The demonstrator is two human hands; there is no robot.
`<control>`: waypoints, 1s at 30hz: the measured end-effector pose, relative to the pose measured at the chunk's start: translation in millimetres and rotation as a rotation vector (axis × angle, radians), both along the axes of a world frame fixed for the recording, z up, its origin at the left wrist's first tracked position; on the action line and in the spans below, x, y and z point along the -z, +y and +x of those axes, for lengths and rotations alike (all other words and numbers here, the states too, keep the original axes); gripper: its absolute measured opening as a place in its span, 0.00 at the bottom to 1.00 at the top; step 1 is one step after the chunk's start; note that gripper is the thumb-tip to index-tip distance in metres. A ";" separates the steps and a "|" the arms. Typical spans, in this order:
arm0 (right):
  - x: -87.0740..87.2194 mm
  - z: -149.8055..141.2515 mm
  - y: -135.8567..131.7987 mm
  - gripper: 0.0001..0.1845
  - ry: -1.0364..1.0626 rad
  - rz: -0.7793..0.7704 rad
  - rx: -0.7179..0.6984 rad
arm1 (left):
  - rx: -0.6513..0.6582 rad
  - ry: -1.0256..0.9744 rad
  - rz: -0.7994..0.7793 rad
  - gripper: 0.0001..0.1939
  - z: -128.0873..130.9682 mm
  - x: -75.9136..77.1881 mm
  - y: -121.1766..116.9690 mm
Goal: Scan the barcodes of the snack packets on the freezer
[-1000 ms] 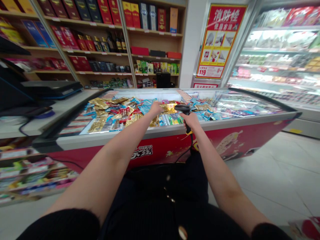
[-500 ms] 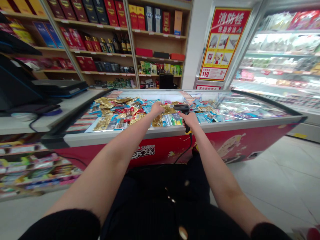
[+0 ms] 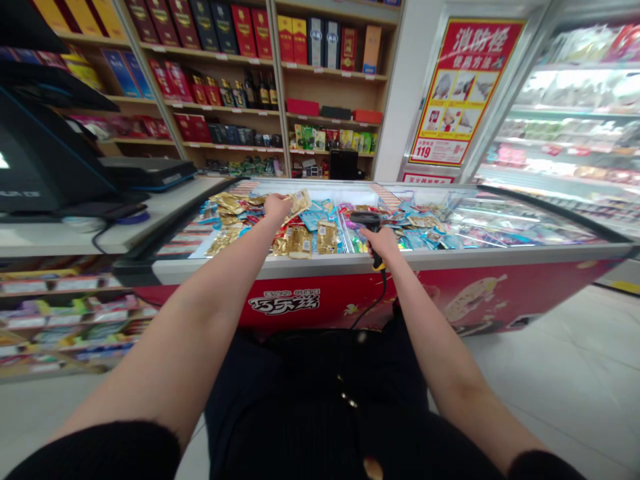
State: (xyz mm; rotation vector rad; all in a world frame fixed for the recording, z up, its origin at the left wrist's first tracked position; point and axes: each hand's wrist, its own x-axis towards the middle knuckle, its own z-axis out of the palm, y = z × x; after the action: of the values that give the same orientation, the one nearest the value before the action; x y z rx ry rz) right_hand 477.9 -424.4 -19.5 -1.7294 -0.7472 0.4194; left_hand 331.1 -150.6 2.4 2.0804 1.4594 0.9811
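Note:
My left hand (image 3: pixel 277 206) is closed on the edge of a gold snack packet (image 3: pixel 299 203), raised over the heap on the freezer's glass top. In my right hand (image 3: pixel 381 244) is a black barcode scanner (image 3: pixel 367 219), gripped by its handle with the head pointing left. A cord runs down from the handle past the freezer front. Below and between the hands lie more packets: a gold packet (image 3: pixel 327 237) near the front edge, a blue packet (image 3: pixel 315 216) and several red ones. The print on them is too small to read.
A red-fronted chest freezer (image 3: pixel 285 303) spans the space ahead. To the left, a counter (image 3: pixel 170 200) carries a black checkout machine (image 3: pixel 45 153) and a scale (image 3: pixel 150 172). Shelves of boxed bottles (image 3: pixel 245 30) stand behind, and a lit display fridge (image 3: pixel 565 113) is on the right.
My left hand has moved left with a gold packet, away from the scanner. My right hand keeps the scanner in nearly the same place. The view has turned slightly left.

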 end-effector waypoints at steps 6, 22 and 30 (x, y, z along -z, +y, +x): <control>5.0 -1.1 4.2 0.13 -0.027 -0.008 -0.011 | -0.072 0.197 0.008 0.23 -23.3 22.5 6.3; 15.1 25.2 -19.4 0.14 0.077 -0.005 0.074 | 0.035 0.133 0.168 0.22 47.6 9.0 -43.0; 29.8 59.6 -42.9 0.12 0.133 0.031 0.146 | 0.345 0.108 0.124 0.19 119.9 16.4 -87.2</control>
State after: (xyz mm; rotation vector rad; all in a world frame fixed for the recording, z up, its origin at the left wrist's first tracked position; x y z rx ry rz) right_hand 537.6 -467.3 -49.4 -1.6967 -0.5262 0.4156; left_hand 451.0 -237.8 -14.0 2.4028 1.0572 0.8507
